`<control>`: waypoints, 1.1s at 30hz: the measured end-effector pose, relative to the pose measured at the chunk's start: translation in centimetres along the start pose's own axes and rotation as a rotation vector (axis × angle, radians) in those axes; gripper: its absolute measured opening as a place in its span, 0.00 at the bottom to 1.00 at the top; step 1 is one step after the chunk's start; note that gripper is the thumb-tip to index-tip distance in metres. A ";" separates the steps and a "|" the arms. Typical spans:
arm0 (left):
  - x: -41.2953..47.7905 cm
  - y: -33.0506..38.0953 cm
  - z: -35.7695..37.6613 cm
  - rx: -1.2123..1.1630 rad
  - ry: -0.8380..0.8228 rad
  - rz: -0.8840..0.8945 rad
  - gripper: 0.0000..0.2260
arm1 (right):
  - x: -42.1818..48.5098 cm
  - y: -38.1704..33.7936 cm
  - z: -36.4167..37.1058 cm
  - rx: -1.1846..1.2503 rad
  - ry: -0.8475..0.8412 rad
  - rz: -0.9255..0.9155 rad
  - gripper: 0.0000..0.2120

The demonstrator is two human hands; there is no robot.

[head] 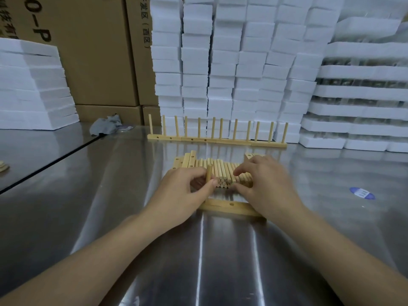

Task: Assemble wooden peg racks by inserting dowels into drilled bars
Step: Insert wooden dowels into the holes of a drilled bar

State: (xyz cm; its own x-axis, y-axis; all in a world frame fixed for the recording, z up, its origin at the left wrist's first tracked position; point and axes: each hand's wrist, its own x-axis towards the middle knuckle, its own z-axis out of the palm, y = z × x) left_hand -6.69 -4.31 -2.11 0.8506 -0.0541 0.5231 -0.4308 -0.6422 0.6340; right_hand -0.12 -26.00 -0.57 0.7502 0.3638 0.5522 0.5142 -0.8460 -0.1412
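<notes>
Two hands work over a shiny table (pixel 220 261). The left hand (pixel 183 193) has its grip clamped on one dowel (pixel 209 172), pinched between thumb and fingers. That dowel stands upright, just in front of the pile (pixel 223 171) of dowels lying in the middle of the table. The right hand (pixel 265 182) rests on the right side of the pile with bent fingers; I cannot tell if its grip holds anything. One bar (pixel 229 207) with holes lies flat on the table, close under both hands. More bars (pixel 187 160) lie at the left of the pile. Further back, a row of racks (pixel 216 140) stands with pegs pointing up. Behind them are stacks of white foam (pixel 220 62) and brown boxes (pixel 99 62). A grey cloth (pixel 106 125) lies at the back left. A blue sticker (pixel 362 193) is on the table to the right.
</notes>
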 end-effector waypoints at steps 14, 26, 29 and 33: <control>-0.1 0.7 0.1 -0.061 -0.013 -0.075 0.08 | 0.3 -0.4 -1.6 0.022 0.320 0.114 0.07; 0.6 2.8 -1.3 -0.695 0.283 -0.167 0.12 | -0.6 -2.5 -3.9 1.132 0.277 0.077 0.05; 0.7 2.5 -1.8 -0.762 0.277 -0.211 0.14 | -0.7 -2.5 -3.5 1.110 0.256 0.076 0.07; 0.8 2.3 -2.4 -0.853 0.298 -0.297 0.14 | -0.7 -2.2 -3.2 1.052 0.245 0.070 0.07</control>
State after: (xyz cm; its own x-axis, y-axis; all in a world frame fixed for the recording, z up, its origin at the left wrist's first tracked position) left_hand -7.77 -4.02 1.13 0.8995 0.2942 0.3230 -0.3847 0.1828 0.9048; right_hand -3.11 -25.60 1.99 0.7482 0.1416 0.6482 0.6601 -0.0608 -0.7487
